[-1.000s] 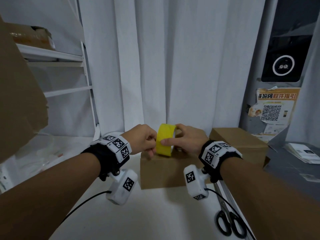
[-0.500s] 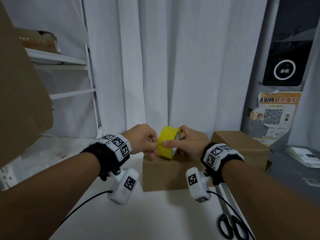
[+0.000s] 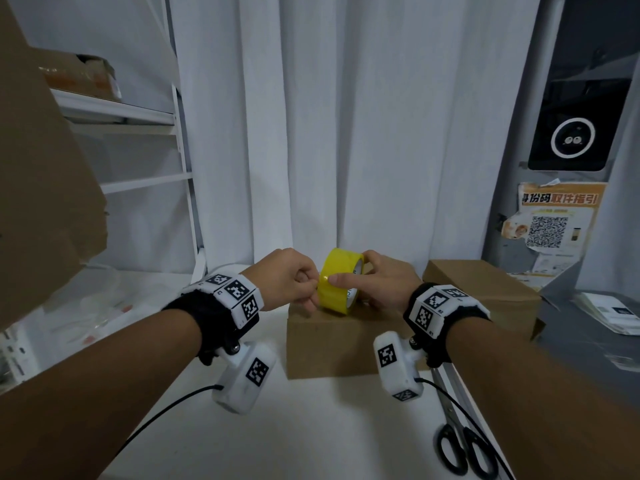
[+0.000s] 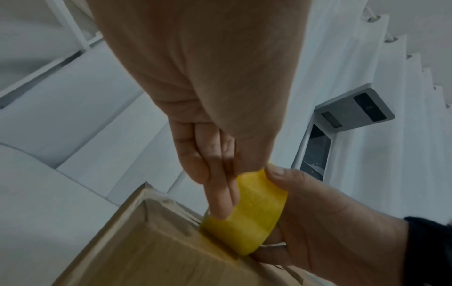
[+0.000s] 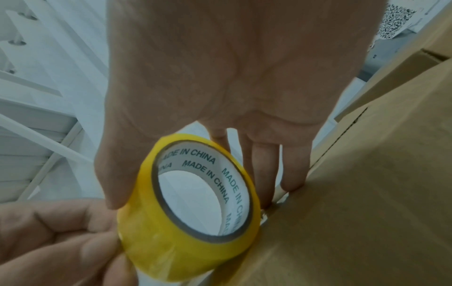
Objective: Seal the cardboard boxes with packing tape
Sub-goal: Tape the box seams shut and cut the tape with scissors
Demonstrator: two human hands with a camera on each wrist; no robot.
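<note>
A yellow roll of packing tape point(image 3: 339, 280) stands on edge on top of a small closed cardboard box point(image 3: 329, 344) in the middle of the white table. My right hand point(image 3: 377, 282) grips the roll, thumb on its outer band and fingers behind it. The roll's white core point(image 5: 195, 191) reads MADE IN CHINA in the right wrist view. My left hand point(image 3: 291, 280) has its fingers curled, with fingertips point(image 4: 220, 205) pressed against the roll's point(image 4: 247, 214) outer surface on its left side. Whether a loose tape end is pinched there is hidden.
A second cardboard box point(image 3: 485, 292) sits behind and to the right. Black-handled scissors point(image 3: 464, 445) lie at the table's front right edge. A large cardboard sheet point(image 3: 38, 188) looms at the left before white shelving point(image 3: 138, 116). White curtains hang behind.
The roll has turned a little in my right hand, showing more of its core side. Both hands stay on it above the box.
</note>
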